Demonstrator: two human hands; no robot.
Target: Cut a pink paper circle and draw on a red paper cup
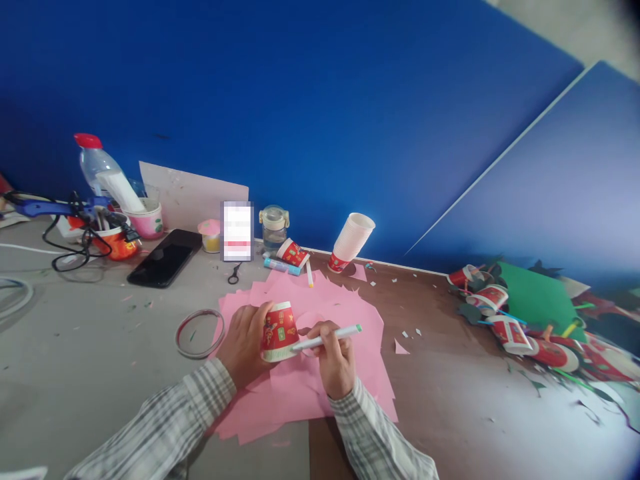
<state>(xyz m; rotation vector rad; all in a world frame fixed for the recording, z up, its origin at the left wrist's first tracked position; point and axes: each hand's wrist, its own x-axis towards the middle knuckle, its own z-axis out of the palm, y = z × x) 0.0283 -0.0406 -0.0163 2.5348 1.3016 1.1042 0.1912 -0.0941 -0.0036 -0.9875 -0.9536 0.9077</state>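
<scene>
Head view: holds the red paper cup (280,331) in left fingers (257,319), presumably to steady it, while grasping the white marker (349,331) in right fingers (329,335) near the cup's lower band.

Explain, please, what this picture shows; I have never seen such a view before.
There is no machine: a person works with two bare hands. The picture comes from a camera worn on that person's head, looking forward and down. The left hand holds a red paper cup, wide end down. The right hand holds a white pen, its tip at or very near the cup. Below them, pink paper lies on the desk. Behind it stands a stack of cups; to the left lies a black phone, and to the right, more red cups lie near a green sheet.
</scene>
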